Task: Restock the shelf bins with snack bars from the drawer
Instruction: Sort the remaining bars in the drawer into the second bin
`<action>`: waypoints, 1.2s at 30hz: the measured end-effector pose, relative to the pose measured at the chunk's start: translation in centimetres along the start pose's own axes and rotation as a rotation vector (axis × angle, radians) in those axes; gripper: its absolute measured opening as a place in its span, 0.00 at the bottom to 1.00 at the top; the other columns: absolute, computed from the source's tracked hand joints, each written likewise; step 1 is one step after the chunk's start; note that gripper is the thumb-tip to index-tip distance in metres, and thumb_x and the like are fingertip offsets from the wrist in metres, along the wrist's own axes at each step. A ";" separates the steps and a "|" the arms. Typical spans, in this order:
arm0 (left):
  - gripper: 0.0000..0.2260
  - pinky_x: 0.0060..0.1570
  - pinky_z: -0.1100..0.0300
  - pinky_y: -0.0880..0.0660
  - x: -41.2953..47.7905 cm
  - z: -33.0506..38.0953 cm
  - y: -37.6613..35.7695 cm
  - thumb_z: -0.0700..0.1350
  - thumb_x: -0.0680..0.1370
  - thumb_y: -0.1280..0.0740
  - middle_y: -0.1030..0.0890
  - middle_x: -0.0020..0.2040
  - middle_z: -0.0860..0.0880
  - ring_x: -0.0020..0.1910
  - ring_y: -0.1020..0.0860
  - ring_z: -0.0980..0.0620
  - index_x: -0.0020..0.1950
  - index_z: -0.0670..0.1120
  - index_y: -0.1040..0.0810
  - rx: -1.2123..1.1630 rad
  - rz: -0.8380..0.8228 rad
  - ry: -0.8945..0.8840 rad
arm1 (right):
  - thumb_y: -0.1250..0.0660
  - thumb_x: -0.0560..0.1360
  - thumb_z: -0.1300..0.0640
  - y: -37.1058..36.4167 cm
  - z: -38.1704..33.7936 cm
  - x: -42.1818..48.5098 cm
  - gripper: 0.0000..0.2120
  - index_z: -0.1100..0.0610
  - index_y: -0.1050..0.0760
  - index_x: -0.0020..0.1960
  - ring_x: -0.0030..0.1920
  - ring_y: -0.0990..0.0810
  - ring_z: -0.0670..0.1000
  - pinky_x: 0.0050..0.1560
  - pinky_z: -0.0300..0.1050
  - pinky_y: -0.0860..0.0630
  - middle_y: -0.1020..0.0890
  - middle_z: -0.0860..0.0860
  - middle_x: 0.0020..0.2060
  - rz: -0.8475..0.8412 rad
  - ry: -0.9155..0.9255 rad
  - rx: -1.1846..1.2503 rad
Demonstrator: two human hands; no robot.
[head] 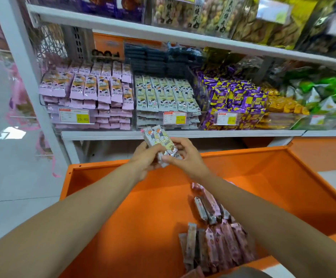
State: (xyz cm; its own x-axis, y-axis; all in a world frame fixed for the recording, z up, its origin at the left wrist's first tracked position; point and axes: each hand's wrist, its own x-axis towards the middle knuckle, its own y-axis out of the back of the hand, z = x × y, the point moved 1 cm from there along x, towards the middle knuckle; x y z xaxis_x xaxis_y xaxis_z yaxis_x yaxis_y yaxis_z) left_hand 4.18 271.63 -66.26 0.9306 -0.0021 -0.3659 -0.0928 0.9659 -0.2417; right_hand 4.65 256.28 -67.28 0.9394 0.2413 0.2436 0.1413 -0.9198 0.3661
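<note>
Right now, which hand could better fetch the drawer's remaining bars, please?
Likely the right hand: both hold grey bars, but drawer bars lie beneath its forearm, away from the left hand.

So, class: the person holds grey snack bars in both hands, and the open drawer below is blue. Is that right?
No. The head view shows the open drawer is orange, not blue. The left hand and right hand do hold grey snack bars.
</note>
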 end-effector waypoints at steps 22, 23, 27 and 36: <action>0.03 0.43 0.59 0.21 1.8 8.1 -2.7 0.37 0.78 0.32 0.30 0.32 0.50 0.36 0.29 0.53 0.49 0.38 0.24 0.119 -0.062 -0.133 | 0.28 0.75 0.51 9.5 -3.0 9.6 0.18 0.59 0.25 0.60 0.47 0.25 0.50 0.45 0.43 0.30 0.24 0.49 0.47 0.600 -0.091 -0.376; 0.06 0.42 0.60 0.20 2.0 8.1 -2.5 0.38 0.78 0.31 0.27 0.35 0.48 0.38 0.27 0.52 0.52 0.37 0.23 0.123 -0.065 -0.143 | 0.28 0.75 0.51 9.3 -2.7 10.0 0.17 0.59 0.25 0.58 0.47 0.24 0.51 0.44 0.43 0.30 0.23 0.50 0.47 0.611 -0.089 -0.397; 0.11 0.43 0.58 0.18 2.0 8.2 -2.0 0.39 0.76 0.29 0.20 0.50 0.42 0.47 0.22 0.49 0.56 0.35 0.21 0.151 -0.075 -0.172 | 0.28 0.74 0.47 8.9 -1.5 11.8 0.15 0.58 0.20 0.53 0.49 0.25 0.53 0.51 0.47 0.26 0.25 0.53 0.48 0.608 -0.086 -0.496; 0.11 0.50 0.55 0.21 2.6 8.0 -1.9 0.41 0.75 0.27 0.20 0.42 0.45 0.41 0.22 0.50 0.54 0.36 0.20 0.146 -0.046 -0.193 | 0.33 0.77 0.48 7.0 -3.3 8.7 0.17 0.55 0.26 0.62 0.46 0.28 0.46 0.47 0.40 0.28 0.29 0.48 0.49 0.375 0.205 -0.323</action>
State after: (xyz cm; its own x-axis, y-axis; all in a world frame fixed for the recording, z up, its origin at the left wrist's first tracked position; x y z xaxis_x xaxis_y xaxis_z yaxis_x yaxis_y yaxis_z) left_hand 9.63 271.87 -59.60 0.9843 -0.0108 -0.1761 -0.0100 0.9931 -0.1167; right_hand 12.75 252.98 -59.64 0.8222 -0.0010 0.5692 -0.3262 -0.8202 0.4699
